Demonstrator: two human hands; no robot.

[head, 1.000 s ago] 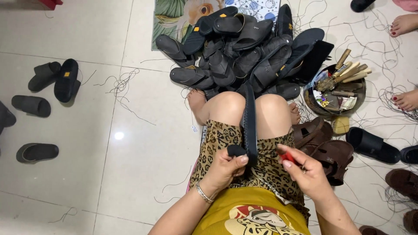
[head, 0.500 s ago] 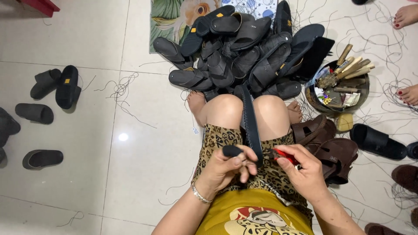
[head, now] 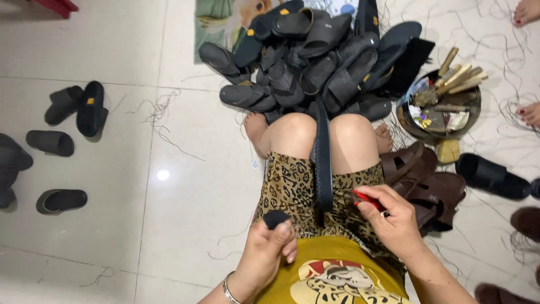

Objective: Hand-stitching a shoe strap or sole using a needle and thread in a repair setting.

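Note:
I sit on a tiled floor with my knees up. A long black sandal sole (head: 322, 163) stands on edge between my thighs. My left hand (head: 269, 247) pinches a small dark piece (head: 276, 218) above my lap, just left of the sole's near end. My right hand (head: 394, 222) grips a red-handled tool (head: 368, 200) whose tip points at the sole's near end.
A pile of black sandals (head: 315, 53) lies beyond my knees. Brown sandals (head: 427, 183) sit at my right hip. A round tray of wooden-handled tools (head: 441, 101) stands at right. Loose black sandals (head: 67, 112) and threads lie at left. Other people's feet (head: 529, 112) show at right.
My left hand has drawn back toward my body and to the left, away from the sole, with the small dark piece in its fingers. The right hand stays near the sole's end.

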